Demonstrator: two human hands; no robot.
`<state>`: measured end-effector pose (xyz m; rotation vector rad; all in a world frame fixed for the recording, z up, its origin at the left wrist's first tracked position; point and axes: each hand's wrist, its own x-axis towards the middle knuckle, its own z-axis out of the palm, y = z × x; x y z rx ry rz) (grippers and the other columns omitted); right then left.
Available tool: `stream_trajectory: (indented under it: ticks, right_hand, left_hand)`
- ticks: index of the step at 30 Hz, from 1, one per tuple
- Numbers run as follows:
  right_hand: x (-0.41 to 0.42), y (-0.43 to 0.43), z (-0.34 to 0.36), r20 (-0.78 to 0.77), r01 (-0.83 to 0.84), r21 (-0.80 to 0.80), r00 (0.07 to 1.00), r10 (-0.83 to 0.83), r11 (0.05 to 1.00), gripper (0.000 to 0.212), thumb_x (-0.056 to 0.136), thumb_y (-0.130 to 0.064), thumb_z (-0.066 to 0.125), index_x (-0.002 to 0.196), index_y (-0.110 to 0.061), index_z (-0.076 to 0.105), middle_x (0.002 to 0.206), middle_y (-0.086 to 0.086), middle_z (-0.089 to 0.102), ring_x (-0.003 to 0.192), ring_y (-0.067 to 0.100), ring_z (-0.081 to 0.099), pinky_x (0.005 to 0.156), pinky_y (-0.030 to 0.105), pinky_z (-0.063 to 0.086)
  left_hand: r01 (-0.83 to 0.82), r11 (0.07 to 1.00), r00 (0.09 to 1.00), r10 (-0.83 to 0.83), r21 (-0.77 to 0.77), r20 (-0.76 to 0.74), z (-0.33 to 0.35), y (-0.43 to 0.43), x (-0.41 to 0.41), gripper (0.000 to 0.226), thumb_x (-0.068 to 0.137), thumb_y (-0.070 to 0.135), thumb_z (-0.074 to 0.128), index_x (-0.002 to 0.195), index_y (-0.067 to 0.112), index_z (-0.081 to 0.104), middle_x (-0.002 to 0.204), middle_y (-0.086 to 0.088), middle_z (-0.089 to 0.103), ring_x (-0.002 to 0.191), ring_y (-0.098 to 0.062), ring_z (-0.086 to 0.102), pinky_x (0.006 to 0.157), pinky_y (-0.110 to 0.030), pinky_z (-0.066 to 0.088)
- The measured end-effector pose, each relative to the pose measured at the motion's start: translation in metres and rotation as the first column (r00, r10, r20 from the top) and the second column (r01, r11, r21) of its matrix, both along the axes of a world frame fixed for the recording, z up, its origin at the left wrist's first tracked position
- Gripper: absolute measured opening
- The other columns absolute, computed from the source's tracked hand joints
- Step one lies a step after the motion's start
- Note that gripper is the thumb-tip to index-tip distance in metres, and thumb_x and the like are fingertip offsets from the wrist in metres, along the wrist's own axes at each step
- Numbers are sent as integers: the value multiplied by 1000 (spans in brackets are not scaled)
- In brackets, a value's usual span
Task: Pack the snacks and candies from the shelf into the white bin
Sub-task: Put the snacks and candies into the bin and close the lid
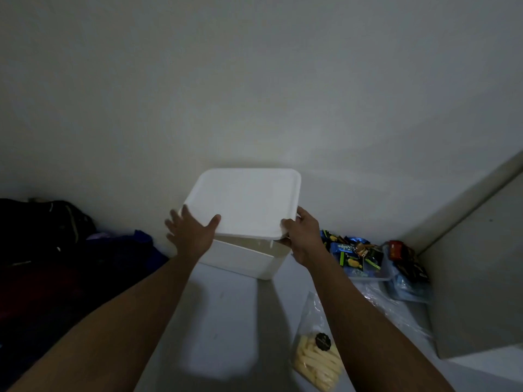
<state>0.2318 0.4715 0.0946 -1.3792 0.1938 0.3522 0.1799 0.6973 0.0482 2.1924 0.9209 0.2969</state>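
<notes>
Holding the white lid [243, 202] over the white bin [240, 258], centre frame, against the wall; the lid's near edge sits raised, with a gap visible beneath. Fingers of the left hand [189, 233] are straight and spread along the lid's left edge, thumb on top. The right hand [302, 236] grips the near right corner, fingers curled under. Snack packets [353, 256] lie in a clear tray right of the bin. A bag of pale sticks [317, 360] lies lower right; dark bags [56, 230] lie at the left.
</notes>
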Motion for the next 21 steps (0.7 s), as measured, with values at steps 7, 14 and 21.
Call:
stream_trajectory:
  ticks: [7,14,21]
  right_hand:
    - [-10,3,1,219,-23,-70,975,38,997,63,91,2,56,140,-37,44,126,0,63,114,24,60,82,50,59]
    - [-22,-3,5,320,15,-147,947,33,989,60,92,1,56,141,-31,41,125,4,61,113,23,60,80,45,60]
    - [-60,1,2,447,126,-501,885,132,856,84,75,-21,81,143,-23,32,133,-1,54,120,20,54,97,40,50]
  left_hand:
    - [-64,950,976,124,-306,179,1,19,-9,129,56,61,84,153,10,15,157,-14,21,143,-30,28,117,-44,28]
    - [-93,957,914,191,-275,357,20,29,-19,143,35,57,93,153,22,19,151,-11,29,137,-28,34,113,-45,35]
    - [-80,990,927,115,-112,356,25,27,-65,128,47,52,92,152,23,24,149,-13,30,137,-30,28,114,-45,29]
